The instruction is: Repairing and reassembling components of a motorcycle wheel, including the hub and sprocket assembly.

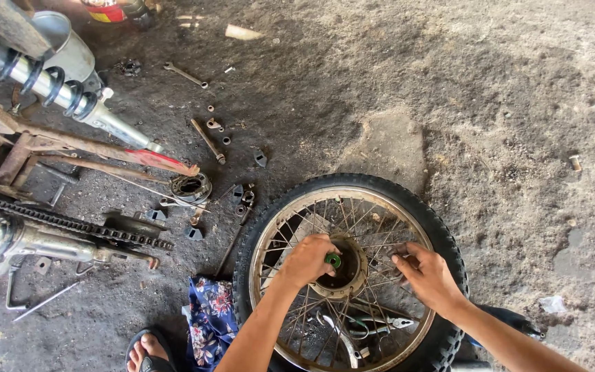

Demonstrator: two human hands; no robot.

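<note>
Dirt-and-concrete workshop floor [394, 83], greasy, parts scattered across it. Spoked motorcycle wheel [350, 272] lies flat at lower centre of the frame, tyre on, hub [347, 267] facing up at its middle. Left hand [308, 260] sits on the left rim of the hub, fingers curled and pinching a small green-handled tool [333, 260] whose tip points into the hub bore; its long axis looks roughly upright, hard to tell from above. Right hand [430, 277] rests on the spokes right of the hub, fingers spread flat, pressing down, holding nothing. Left hand is the nearer to the hub; the bore lies just right of its fingertips. Pliers [380, 322] lie under the spokes, lower centre. Wrench [186, 74] upper left, drive chain [70, 224] and shock spring [32, 76] at left edge, floral cloth [211, 318] and sandalled foot [147, 351] at bottom left.
</note>
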